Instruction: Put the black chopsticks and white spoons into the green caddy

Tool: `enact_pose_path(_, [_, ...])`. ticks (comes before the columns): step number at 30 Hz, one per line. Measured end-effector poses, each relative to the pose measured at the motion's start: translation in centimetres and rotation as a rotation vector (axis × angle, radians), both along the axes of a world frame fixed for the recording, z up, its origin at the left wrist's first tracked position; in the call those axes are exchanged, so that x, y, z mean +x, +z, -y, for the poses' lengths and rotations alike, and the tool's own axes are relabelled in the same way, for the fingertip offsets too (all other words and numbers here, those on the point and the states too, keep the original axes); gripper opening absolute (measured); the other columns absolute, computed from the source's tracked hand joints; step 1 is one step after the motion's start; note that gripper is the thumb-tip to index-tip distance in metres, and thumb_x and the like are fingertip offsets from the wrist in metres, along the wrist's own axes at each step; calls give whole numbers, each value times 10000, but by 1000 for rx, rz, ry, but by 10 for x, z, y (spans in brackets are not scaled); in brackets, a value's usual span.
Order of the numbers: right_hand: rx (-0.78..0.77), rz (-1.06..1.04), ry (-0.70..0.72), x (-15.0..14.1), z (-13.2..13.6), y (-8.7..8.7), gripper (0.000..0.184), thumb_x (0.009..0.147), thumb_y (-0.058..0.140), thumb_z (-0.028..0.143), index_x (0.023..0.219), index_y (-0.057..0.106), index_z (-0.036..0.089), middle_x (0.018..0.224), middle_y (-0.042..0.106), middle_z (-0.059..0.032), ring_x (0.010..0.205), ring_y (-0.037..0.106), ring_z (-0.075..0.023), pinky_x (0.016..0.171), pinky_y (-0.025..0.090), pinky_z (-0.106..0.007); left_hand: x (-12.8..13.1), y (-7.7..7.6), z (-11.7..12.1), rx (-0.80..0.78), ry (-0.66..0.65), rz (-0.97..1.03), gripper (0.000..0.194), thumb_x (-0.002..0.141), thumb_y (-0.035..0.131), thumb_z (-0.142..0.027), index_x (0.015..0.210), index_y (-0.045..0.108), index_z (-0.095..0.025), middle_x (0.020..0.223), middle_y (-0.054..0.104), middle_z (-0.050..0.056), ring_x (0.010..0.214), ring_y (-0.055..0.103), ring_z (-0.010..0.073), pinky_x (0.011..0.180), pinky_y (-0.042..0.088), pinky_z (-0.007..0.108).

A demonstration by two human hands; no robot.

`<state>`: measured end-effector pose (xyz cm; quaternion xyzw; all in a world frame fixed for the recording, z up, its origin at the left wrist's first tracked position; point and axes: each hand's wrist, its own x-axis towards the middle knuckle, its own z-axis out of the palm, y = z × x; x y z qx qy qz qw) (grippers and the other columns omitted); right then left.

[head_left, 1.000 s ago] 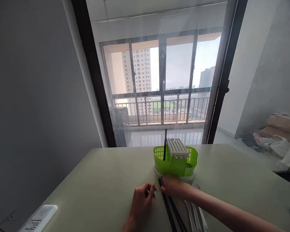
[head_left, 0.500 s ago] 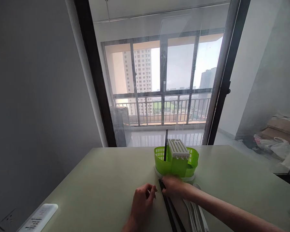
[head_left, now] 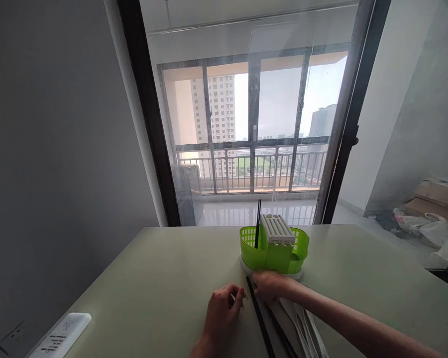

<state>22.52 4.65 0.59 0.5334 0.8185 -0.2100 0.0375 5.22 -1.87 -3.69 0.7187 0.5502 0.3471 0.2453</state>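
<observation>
My right hand [head_left: 268, 287] reaches across from the right with fingers curled down around the upper ends of black chopsticks [head_left: 282, 334], which lie on the table and slant toward me. Just left of these lies another black chopstick [head_left: 260, 318], apart from the others. My left hand [head_left: 224, 309] rests on the table left of it, its fingers bent and closed, with nothing seen in them. Several pale spoons [head_left: 306, 330] lie partly under my right forearm. Beyond my right hand stands a green cutlery basket [head_left: 254, 257] with a white slotted top [head_left: 278, 229] and upright black chopsticks [head_left: 258, 223].
A white power strip [head_left: 65, 333] lies on the table [head_left: 160, 288] at the near left. A dark-framed glass door [head_left: 164, 184] stands behind the table's far edge. Cardboard and plastic bags [head_left: 433, 219] are piled beyond on the right.
The chopsticks under my right hand have shifted slightly right, widening the gap to the left chopstick. My left hand keeps its pose. The whole view has moved slightly.
</observation>
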Motion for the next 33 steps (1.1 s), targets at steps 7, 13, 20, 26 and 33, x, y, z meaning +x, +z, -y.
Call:
enact_pose_path(7, [25, -58, 92, 4, 3, 69, 239, 881, 541, 214, 708, 698, 161, 610, 686, -29, 548, 608, -137, 554, 439, -220, 4, 9, 3, -80, -72, 213, 534, 976, 421, -625, 889, 731, -199, 817, 757, 49, 708, 666, 176, 649, 483, 242])
enact_pose_path(13, [313, -322, 173, 14, 20, 130, 271, 979, 496, 346, 832, 658, 185, 755, 690, -18, 654, 582, -125, 602, 362, -222, 3, 16, 7, -43, -203, 385, 546, 1010, 350, -618, 1187, 694, -233, 1062, 781, 61, 1034, 681, 233, 967, 494, 347])
enact_pose_path(20, [351, -637, 74, 33, 27, 141, 327, 1003, 445, 436, 832, 597, 202, 736, 688, 7, 558, 589, -109, 564, 402, -214, 5, 22, 12, -76, -206, 414, 435, 960, 532, -571, 1115, 739, -221, 951, 799, 45, 877, 698, 213, 835, 532, 296])
enact_pose_path(26, [441, -672, 72, 29, 36, 133, 329, 1006, 473, 439, 819, 612, 208, 706, 678, 8, 602, 604, -120, 626, 436, -221, 6, 15, 6, -81, -63, 402, 362, 898, 627, -543, 969, 811, -239, 911, 812, 23, 873, 714, 221, 823, 544, 290])
enact_pose_path(33, [525, -687, 177, 25, 45, 113, 306, 1035, 459, 410, 865, 616, 209, 771, 668, -5, 647, 570, -119, 615, 407, -214, 5, 8, 4, -111, -61, 440, 308, 842, 699, -492, 976, 839, -253, 910, 815, 21, 853, 733, 241, 845, 563, 312])
